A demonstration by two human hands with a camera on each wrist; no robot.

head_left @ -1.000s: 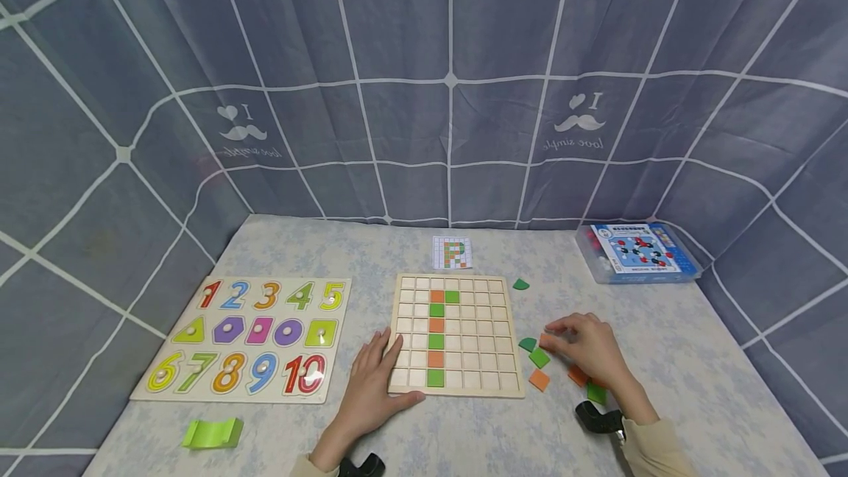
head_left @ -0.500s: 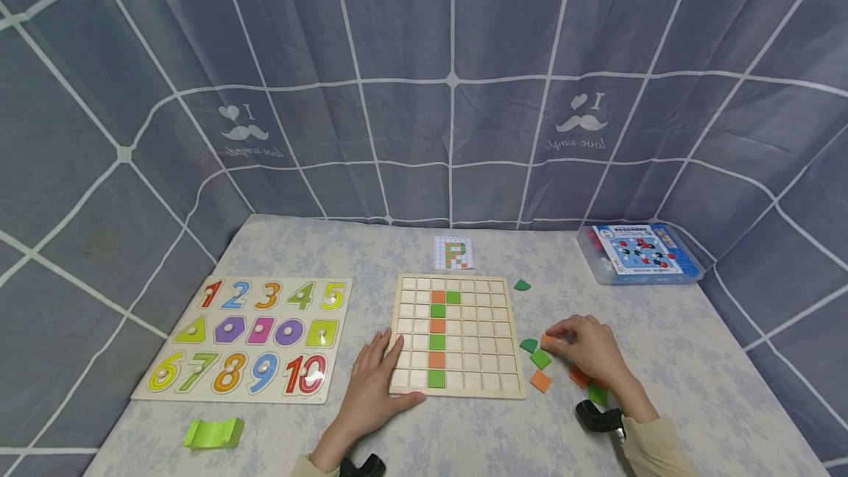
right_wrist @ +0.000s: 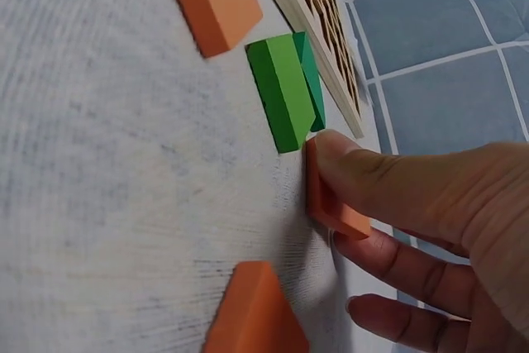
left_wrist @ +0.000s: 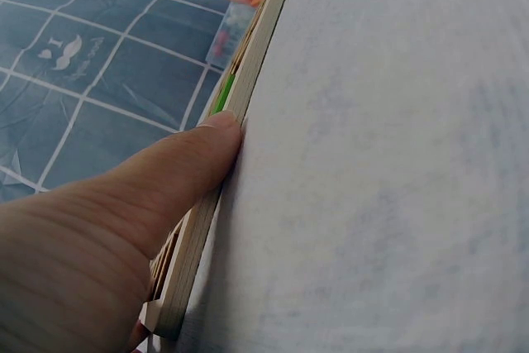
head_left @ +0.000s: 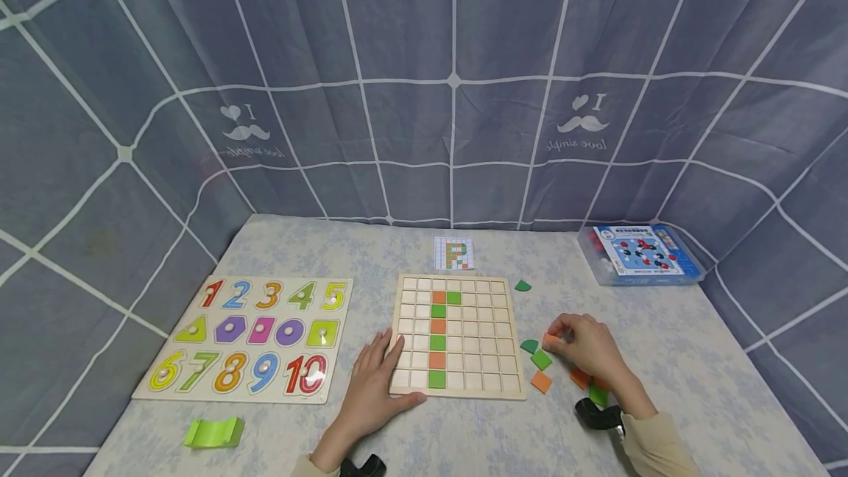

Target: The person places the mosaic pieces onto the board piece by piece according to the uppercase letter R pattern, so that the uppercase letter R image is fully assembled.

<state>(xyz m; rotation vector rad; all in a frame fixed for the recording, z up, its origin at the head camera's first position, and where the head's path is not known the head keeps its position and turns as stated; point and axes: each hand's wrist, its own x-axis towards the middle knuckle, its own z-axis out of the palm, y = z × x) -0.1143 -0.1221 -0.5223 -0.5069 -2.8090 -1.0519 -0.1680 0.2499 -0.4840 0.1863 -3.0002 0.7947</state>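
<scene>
**Right hand settles its pinch on an orange tile**

Since a second ago the right hand [head_left: 586,348] has drawn in slightly, now pinching the flat orange square tile [right_wrist: 331,200] on the table [head_left: 662,344], just right of the wooden grid board [head_left: 457,336]. A green square tile [right_wrist: 281,93] sits just beside it. The left hand [head_left: 377,381] lies spread, thumb against the board's near edge.

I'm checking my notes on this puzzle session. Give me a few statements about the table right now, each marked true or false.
1. The right hand pinches an orange square tile. True.
2. The left hand lifts the wooden grid board. False: it rests flat on the board's near-left corner.
3. Seven tiles sit in the grid board. True.
4. The colourful number puzzle board lies right of the grid board. False: it lies left.
5. The small pattern card lies beyond the grid board. True.
</scene>
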